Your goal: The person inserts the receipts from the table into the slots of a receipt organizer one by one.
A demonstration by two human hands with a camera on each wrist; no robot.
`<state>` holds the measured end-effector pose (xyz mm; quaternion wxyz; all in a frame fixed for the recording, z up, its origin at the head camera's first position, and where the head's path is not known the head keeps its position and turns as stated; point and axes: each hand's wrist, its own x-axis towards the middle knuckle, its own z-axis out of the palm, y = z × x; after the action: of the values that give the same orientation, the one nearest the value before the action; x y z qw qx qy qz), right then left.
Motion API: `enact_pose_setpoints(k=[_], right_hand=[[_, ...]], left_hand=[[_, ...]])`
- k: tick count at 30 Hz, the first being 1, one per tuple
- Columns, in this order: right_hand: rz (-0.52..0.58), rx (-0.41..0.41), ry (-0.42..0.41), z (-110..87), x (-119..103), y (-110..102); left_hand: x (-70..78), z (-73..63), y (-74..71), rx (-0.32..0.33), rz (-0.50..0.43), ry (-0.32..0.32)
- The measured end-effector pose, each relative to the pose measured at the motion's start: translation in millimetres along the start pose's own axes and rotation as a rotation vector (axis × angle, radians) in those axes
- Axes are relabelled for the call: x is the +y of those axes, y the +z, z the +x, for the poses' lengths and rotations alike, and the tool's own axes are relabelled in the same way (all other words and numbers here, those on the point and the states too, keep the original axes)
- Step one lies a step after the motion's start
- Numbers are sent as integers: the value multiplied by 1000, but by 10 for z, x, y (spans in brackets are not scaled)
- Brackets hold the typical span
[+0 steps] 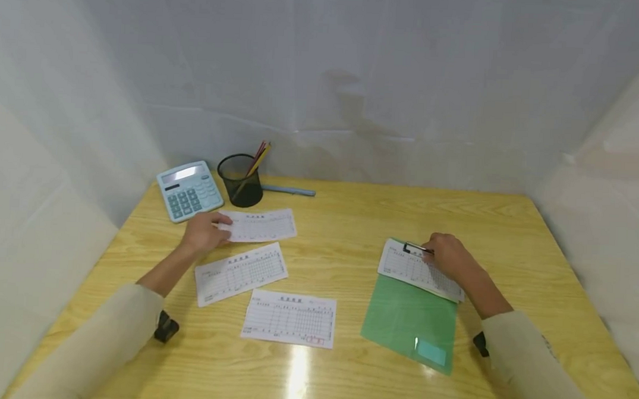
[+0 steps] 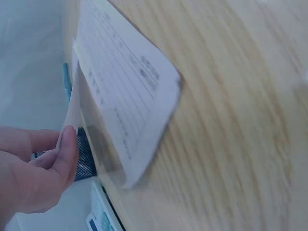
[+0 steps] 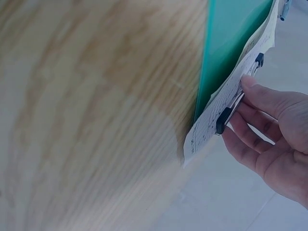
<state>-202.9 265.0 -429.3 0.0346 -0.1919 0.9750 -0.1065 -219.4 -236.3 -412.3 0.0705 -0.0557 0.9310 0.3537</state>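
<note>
My left hand (image 1: 204, 235) pinches the left end of a printed paper form (image 1: 262, 225) between thumb and fingers. That form is raised off the wood in the left wrist view, and a second form (image 1: 243, 272) lies flat just nearer to me. A third form (image 1: 290, 318), with a red stamp in its corner, lies at the middle front. On the right is a green clipboard (image 1: 411, 316) with several forms (image 1: 402, 262) at its top. My right hand (image 1: 451, 257) grips its metal clip (image 3: 236, 102), thumb on the front and fingers behind.
A light blue calculator (image 1: 190, 191) sits at the back left of the wooden table (image 1: 344, 379). Beside it stands a black mesh pen cup (image 1: 241, 181) with pencils, and a blue pen-like stick (image 1: 289, 190) lies to its right. White sheeting (image 1: 356, 106) encloses the back and sides.
</note>
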Motion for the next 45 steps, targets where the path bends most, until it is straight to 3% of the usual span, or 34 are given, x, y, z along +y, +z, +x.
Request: enact_pose_setpoints(k=[5,12,18,26,32,36,45], right_hand=[[-9,2,-15,2,7,0],[-9,5,-12,11,13,-5],[-2,4,4,0,-3,8],[7,8,-3,-12,8,-20],[15,14,-9,-21,10,-4],[22,20,-12,-20,7,15],[7,22,-28,-18,1,7]], left_hand=[[163,-45,6,22,4,45],[471,-124,59,16,-83,78],[700,-146,202,-9,-153,131],[1026,-147,497,-113,-269,224],[1249,-188,862,-228,-316,268],[1385,-238,1102,-286,-309,277],[1581,-298,1517,-336,-235,301]])
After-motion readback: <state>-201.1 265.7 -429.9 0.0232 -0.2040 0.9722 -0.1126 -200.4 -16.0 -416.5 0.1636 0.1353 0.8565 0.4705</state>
